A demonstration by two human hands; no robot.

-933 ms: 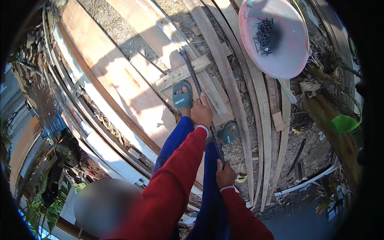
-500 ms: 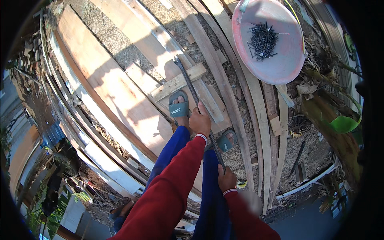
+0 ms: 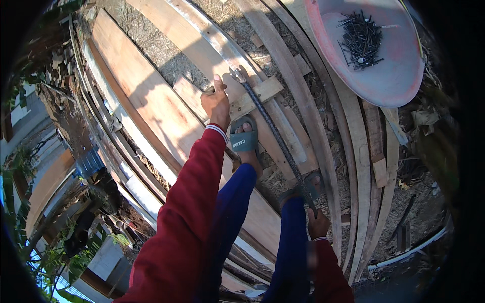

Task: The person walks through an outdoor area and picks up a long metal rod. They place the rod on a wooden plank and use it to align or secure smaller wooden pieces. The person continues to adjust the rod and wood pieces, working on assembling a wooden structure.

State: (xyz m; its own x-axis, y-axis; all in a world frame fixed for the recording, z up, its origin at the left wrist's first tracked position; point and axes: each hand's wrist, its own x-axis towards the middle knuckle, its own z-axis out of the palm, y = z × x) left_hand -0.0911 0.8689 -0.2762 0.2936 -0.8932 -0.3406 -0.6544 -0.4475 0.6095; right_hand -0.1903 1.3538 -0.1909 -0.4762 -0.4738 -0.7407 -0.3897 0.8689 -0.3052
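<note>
My right hand [image 3: 319,224] is closed round the lower end of a long ribbed steel pry bar [image 3: 273,126]. The bar's forked tip [image 3: 237,74] rests by the far edge of a short wooden block [image 3: 268,92], which lies across the planks. My left hand [image 3: 215,107] is off the bar, over the block's left end and hiding it; its thumb is raised and apart from the index finger, while the other fingers are mostly hidden. My left foot in a green sandal [image 3: 244,140] stands against the block's near side.
A pinkish basin [image 3: 399,76] holding dark nails [image 3: 361,40] stands at the far right. Long planks [image 3: 308,101] run along the right, and a wide board [image 3: 136,76] lies at the left. My other sandal [image 3: 313,184] is near the bar. Dry straw covers the ground.
My left hand has let go of the pry bar and moved left to the block's end. My right hand still grips the bar. The whole view has shifted, so things appear farther right.
</note>
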